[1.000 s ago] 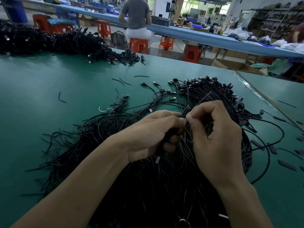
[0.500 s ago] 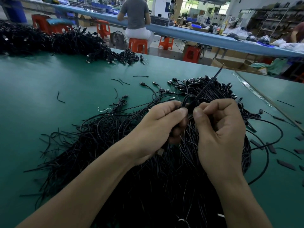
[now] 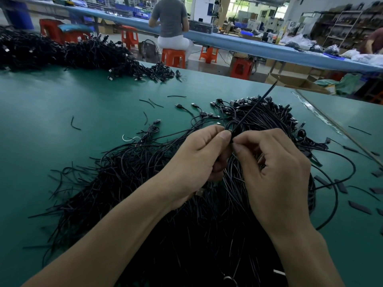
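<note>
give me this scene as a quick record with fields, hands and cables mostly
work: tying a small cable loop with a thin black tie
left hand: grips the loop
right hand: pinches the tie at its base
tie: free end points up and away, to the right
under the hands: big cable pile on green table
far left: second cable pile
right of pile: short black strips

The green surface (image 3: 62, 104) carries a second heap of black cables (image 3: 72, 52) along its far left edge, short wire offcuts (image 3: 75, 123) scattered mid-surface, and flat black strips (image 3: 359, 207) at the right. Beyond, a person in a grey shirt (image 3: 170, 17) sits on an orange stool (image 3: 173, 56) at a long blue bench (image 3: 248, 45). A cardboard box (image 3: 290, 80) stands on the floor.
</note>
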{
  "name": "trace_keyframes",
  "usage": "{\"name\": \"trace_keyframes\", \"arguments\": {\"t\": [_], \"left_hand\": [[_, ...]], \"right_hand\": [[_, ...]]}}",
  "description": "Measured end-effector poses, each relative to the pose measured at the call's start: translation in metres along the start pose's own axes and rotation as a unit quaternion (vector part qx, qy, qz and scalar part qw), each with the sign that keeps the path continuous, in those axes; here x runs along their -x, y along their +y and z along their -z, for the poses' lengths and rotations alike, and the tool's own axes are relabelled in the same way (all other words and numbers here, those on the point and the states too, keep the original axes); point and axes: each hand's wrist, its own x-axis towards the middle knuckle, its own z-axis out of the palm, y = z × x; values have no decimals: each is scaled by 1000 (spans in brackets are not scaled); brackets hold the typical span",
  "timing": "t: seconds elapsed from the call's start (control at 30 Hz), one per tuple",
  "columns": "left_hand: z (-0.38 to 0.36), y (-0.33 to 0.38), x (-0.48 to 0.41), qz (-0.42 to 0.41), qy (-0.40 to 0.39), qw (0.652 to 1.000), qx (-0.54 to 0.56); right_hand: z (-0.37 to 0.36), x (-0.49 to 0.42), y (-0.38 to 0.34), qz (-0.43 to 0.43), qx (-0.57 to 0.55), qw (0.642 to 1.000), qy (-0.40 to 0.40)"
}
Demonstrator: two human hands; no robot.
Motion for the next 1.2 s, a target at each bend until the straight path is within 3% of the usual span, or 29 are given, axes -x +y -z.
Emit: {"name": "trace_keyframes", "arguments": {"t": [0.2, 0.3, 0.4, 0.6, 0.73, 0.8, 1.03, 1.13, 1.2], "left_hand": [[2, -6, -1, -12, -13, 998, -67], [11, -5, -3, -37, -24, 986, -161], [21, -3, -5, -80, 0, 953, -293], [17, 1, -1, -237, 47, 882, -404], [14, 6, 3, -229, 38, 916, -327], [12, 8, 3, -214, 37, 927, -305], [16, 3, 1, -171, 29, 944, -280], [18, 0, 0, -145, 35, 954, -259], [19, -1, 0, -157, 64, 940, -297]], "right_hand": [[-5, 2, 1, -91, -43, 994, -39], [-8, 3, 2, -137, -97, 984, -57], [-11, 4, 4, -170, -136, 974, -62], [-16, 5, 9, -276, -323, 904, -55], [-12, 0, 17, -320, -417, 849, -50], [-10, -1, 16, -301, -420, 854, -50], [-7, 0, 15, -234, -291, 927, -40], [-6, 1, 13, -222, -285, 931, -49], [-6, 1, 11, -218, -289, 931, -53]]}}
